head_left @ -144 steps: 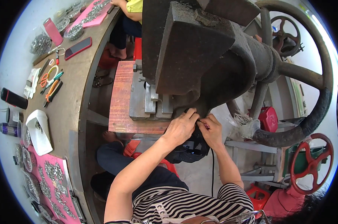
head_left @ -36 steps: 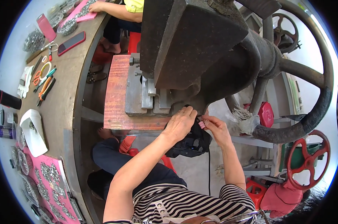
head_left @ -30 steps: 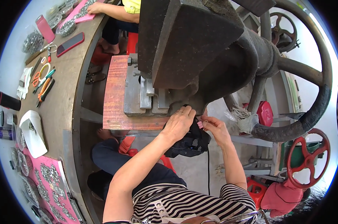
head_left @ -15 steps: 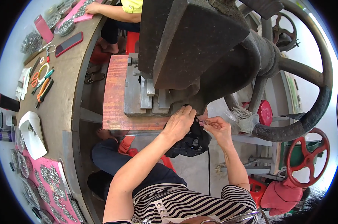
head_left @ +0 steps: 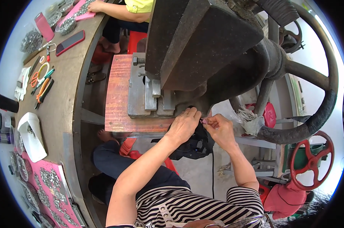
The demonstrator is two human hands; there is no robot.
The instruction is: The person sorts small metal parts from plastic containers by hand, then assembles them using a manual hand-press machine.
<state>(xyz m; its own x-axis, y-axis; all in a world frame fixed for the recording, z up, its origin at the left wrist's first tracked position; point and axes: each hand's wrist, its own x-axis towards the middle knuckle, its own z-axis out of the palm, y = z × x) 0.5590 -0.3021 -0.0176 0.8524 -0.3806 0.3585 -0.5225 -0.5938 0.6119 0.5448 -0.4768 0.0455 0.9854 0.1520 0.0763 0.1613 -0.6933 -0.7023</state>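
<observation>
My left hand [head_left: 184,123] is at the front edge of the wooden board, beside the grey metal base [head_left: 135,102] of a hand press [head_left: 213,49]. Its fingers are curled onto the top of a black mesh-sided bag [head_left: 196,146], which hangs below the board; the fingertips are partly hidden. Just to the right, my right hand [head_left: 221,131] is closed in a pinch on a small pink piece [head_left: 205,121]. That piece is next to the bag's upper edge, and its kind is too small to tell.
The press's big dark wheel [head_left: 328,102] curves round on the right, with a red handwheel [head_left: 312,164] below. On the left bench [head_left: 71,87] lie pliers [head_left: 45,92], scissors, a phone [head_left: 70,43], a white container [head_left: 34,146] and metal parts. A co-worker's arm [head_left: 115,10] reaches across at the back.
My right hand has turned slightly, and its fingers are bunched more tightly round the pink piece. My left hand keeps nearly the same place. The view has shifted a little.
</observation>
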